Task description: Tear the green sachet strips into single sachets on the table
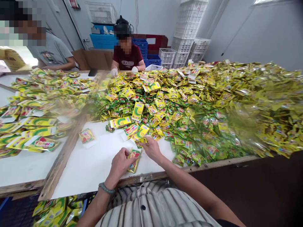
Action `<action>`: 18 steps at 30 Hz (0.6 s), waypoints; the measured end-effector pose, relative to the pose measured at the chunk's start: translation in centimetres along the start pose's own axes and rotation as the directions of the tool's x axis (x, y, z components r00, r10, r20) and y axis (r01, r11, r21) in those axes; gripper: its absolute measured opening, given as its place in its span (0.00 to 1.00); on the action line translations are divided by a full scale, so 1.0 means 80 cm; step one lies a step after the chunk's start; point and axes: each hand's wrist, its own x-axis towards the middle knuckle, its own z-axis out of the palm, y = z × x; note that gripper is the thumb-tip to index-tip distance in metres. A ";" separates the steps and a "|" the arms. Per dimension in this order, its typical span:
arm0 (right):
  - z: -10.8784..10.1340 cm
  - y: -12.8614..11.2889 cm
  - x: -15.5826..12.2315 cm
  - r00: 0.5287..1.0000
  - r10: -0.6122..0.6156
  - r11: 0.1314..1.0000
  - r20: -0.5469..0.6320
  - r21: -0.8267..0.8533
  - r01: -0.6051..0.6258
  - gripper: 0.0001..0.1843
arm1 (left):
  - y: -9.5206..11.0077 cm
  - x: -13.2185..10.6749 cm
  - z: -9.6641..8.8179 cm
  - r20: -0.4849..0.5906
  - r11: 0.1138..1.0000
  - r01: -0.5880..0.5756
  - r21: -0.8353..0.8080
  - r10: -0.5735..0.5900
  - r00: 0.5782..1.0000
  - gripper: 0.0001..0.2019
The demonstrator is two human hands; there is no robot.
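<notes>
My left hand [120, 164] is closed round a small stack of yellow-green sachets [134, 160], held just above the white table [94, 164] near its front edge. My right hand [151, 147] reaches forward with its fingers pinched on a sachet [141, 142] at the near edge of the big sachet pile [189, 104]. A beaded bracelet [106, 188] sits on my left wrist.
A wooden rail [61, 157] splits the table; sachets lie in rows to its left [35, 126]. One lone sachet [86, 135] lies on the bare white top. Two people sit at the far side. White and blue crates [184, 34] are stacked behind. More sachets fill a bin [56, 211] below.
</notes>
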 end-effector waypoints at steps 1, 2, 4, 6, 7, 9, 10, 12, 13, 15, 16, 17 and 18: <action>0.000 0.002 -0.001 0.998 -0.001 0.998 0.060 -0.060 0.005 0.07 | 0.003 -0.004 0.002 -0.022 0.999 0.005 0.040 -0.004 1.000 0.24; -0.001 0.002 -0.002 0.992 0.006 0.994 0.123 -0.110 0.008 0.06 | 0.005 -0.008 0.004 -0.046 0.996 0.004 0.088 0.000 0.999 0.27; -0.008 0.001 -0.004 0.971 0.044 0.984 0.235 -0.180 -0.001 0.07 | 0.008 -0.015 0.008 -0.062 0.987 -0.009 0.162 0.020 0.998 0.32; -0.017 -0.002 -0.005 0.942 0.099 0.977 0.322 -0.210 -0.031 0.08 | 0.009 -0.019 0.010 -0.026 0.985 -0.031 0.172 0.036 0.999 0.32; -0.022 -0.005 -0.005 0.925 0.120 0.977 0.361 -0.206 -0.046 0.09 | 0.008 -0.020 0.010 -0.003 0.986 -0.041 0.161 0.042 0.999 0.31; -0.030 -0.008 -0.004 0.902 0.132 0.985 0.412 -0.158 -0.072 0.09 | 0.007 -0.020 0.007 0.039 0.991 -0.047 0.129 0.043 0.998 0.28; -0.033 -0.009 -0.004 0.897 0.120 0.990 0.425 -0.113 -0.079 0.09 | 0.005 -0.019 0.005 0.062 0.993 -0.044 0.107 0.037 0.997 0.26; -0.036 -0.010 -0.002 0.900 0.088 0.995 0.428 0.003 -0.098 0.09 | 0.000 -0.017 0.000 0.118 0.999 -0.046 0.007 0.045 0.992 0.23; -0.036 -0.010 -0.001 0.904 0.082 0.991 0.420 0.062 -0.119 0.09 | -0.002 -0.016 -0.002 0.148 0.994 -0.058 -0.091 0.071 0.986 0.22; -0.036 -0.009 0.001 0.913 0.092 0.971 0.398 0.167 -0.171 0.10 | -0.007 -0.014 -0.003 0.194 0.930 -0.070 -0.361 0.148 0.970 0.21; -0.035 -0.009 0.002 0.919 0.100 0.959 0.380 0.210 -0.192 0.10 | -0.008 -0.014 -0.003 0.200 0.866 -0.053 -0.498 0.174 0.964 0.21; -0.035 -0.008 0.003 0.927 0.107 0.948 0.360 0.243 -0.204 0.11 | -0.009 -0.015 -0.002 0.201 0.791 -0.021 -0.612 0.181 0.963 0.21; -0.036 -0.009 0.004 0.934 0.112 0.942 0.338 0.262 -0.208 0.12 | -0.009 -0.015 -0.001 0.201 0.719 0.018 -0.695 0.170 0.965 0.21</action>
